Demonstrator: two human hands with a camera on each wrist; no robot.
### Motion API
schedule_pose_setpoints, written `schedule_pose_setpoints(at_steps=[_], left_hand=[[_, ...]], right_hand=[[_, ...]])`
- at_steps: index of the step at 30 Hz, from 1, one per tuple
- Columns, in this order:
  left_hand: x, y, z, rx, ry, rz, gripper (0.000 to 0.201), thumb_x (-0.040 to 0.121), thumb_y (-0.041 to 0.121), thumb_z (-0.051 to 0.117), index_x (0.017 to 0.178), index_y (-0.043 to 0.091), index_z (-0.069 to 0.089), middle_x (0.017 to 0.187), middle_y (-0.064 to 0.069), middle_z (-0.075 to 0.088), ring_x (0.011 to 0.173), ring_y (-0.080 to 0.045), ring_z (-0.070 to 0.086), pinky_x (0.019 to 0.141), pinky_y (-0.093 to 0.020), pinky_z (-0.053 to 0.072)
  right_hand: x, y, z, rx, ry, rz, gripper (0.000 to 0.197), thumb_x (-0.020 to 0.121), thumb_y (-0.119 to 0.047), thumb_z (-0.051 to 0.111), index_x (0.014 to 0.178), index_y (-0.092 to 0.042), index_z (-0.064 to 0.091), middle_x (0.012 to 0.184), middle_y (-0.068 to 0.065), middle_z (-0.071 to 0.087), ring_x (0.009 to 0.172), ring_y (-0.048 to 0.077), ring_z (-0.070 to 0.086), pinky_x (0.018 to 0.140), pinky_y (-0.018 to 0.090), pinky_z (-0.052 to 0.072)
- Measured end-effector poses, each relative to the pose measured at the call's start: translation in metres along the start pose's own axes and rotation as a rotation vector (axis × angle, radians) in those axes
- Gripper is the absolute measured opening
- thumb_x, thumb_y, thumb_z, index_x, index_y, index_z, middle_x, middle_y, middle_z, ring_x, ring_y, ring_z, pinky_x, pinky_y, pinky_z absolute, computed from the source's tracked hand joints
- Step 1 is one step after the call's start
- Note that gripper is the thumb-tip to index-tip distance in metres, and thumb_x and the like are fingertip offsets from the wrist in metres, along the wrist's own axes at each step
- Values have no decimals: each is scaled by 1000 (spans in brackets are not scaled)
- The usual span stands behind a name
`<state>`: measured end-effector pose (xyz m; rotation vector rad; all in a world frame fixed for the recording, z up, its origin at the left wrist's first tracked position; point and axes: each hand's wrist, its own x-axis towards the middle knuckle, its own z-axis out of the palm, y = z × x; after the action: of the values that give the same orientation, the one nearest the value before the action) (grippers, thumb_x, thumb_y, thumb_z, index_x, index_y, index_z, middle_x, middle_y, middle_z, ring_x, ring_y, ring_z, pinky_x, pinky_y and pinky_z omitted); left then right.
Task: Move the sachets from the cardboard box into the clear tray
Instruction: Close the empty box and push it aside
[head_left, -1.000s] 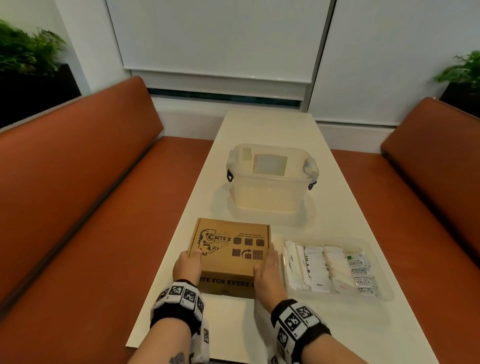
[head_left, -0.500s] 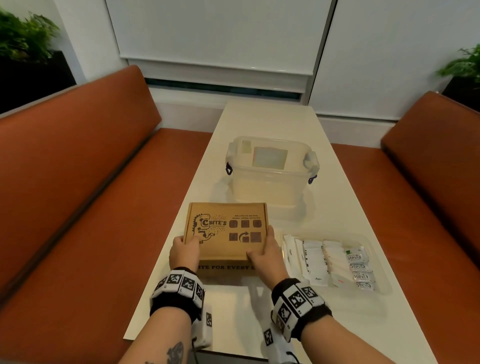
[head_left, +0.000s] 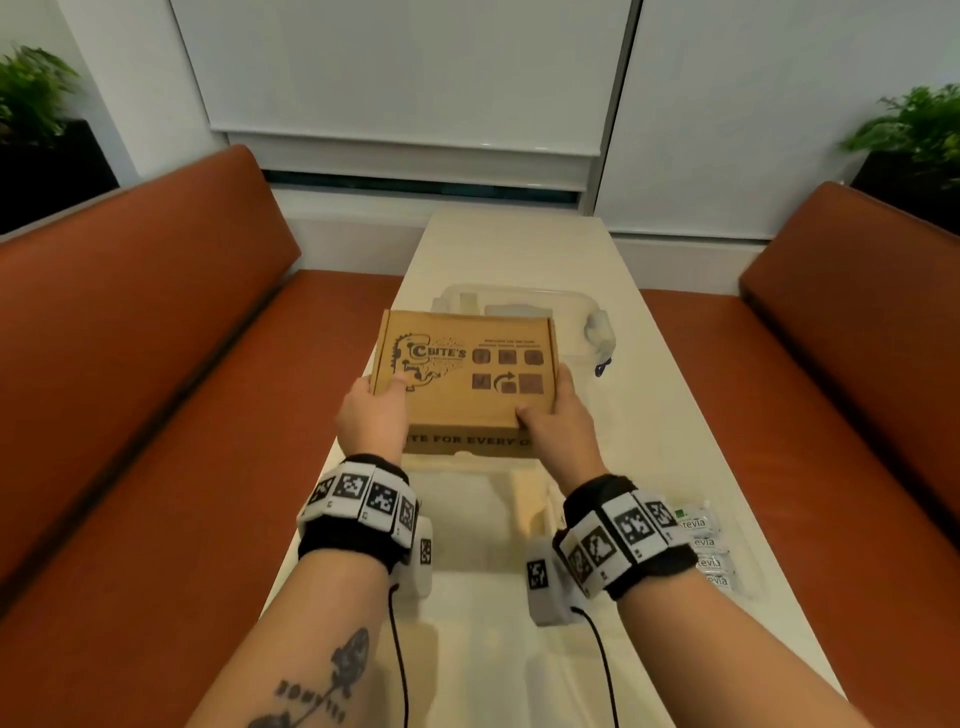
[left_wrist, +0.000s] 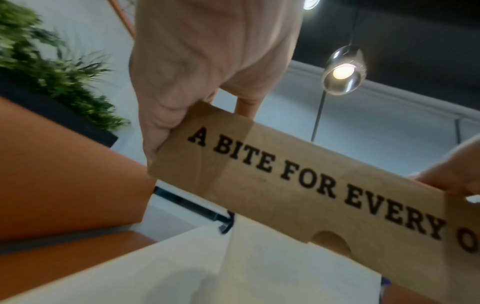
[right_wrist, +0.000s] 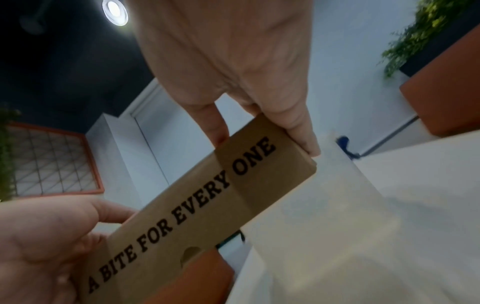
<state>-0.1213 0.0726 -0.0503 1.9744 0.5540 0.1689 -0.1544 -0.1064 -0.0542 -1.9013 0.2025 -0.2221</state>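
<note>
The closed brown cardboard box (head_left: 465, 376) hangs in the air above the table, held at its near corners by both hands. My left hand (head_left: 371, 413) grips its left corner, thumb on the lid; the same box (left_wrist: 298, 185) shows its printed front in the left wrist view. My right hand (head_left: 558, 415) grips the right corner, also seen on the box (right_wrist: 207, 201) in the right wrist view. The clear tray (head_left: 740, 561) with white and green-printed sachets (head_left: 701, 540) lies on the table at lower right, mostly hidden behind my right wrist.
A clear lidded plastic tub (head_left: 576, 317) stands on the white table (head_left: 675, 415) just beyond the box. Orange benches (head_left: 156, 364) run along both sides. Potted plants (head_left: 31, 98) stand in the far corners.
Both hands have lifted the cardboard box off the table and carried it up and away, so it now covers part of the tub. The head view has tilted.
</note>
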Motion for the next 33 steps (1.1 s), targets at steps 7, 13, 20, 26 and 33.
schedule_pose_setpoints(at_steps=[7,13,20,26,33], left_hand=[[29,67,30,-41,-44,120,36,95,40,49,117,15,59,114,-5,63,95,-22,61,76,-33,53],[50,87,60,93,-90,195,45,96,41,44,125,8,56,123,-11,60,110,-29,57,91,-37,49],[79,111,84,75,-125,215,47,99,37,41,133,5,49,133,-14,53,121,-32,51,98,-38,44],[100,114,102,75,-187,215,45,100,32,39,136,4,44,134,-17,51,121,-33,49,95,-37,41],[109,90,126,163,-268,208,40,101,25,35,137,9,40,133,-16,50,118,-35,50,94,-38,41]], right_hand=[[61,-20,-27,-26,63,42,66,90,-9,49,149,-17,20,125,2,55,99,17,52,77,26,42],[98,-22,-48,-125,76,62,52,88,-9,49,138,-14,36,124,5,57,99,21,54,69,24,42],[151,-38,-60,-192,74,52,50,90,-9,48,139,-14,36,123,3,59,99,19,57,71,24,47],[177,-33,-56,-193,57,74,48,90,-8,49,136,-14,38,120,5,60,102,22,59,80,30,50],[185,-5,-50,-242,49,153,42,88,-6,49,129,-11,43,122,9,60,108,27,58,90,38,51]])
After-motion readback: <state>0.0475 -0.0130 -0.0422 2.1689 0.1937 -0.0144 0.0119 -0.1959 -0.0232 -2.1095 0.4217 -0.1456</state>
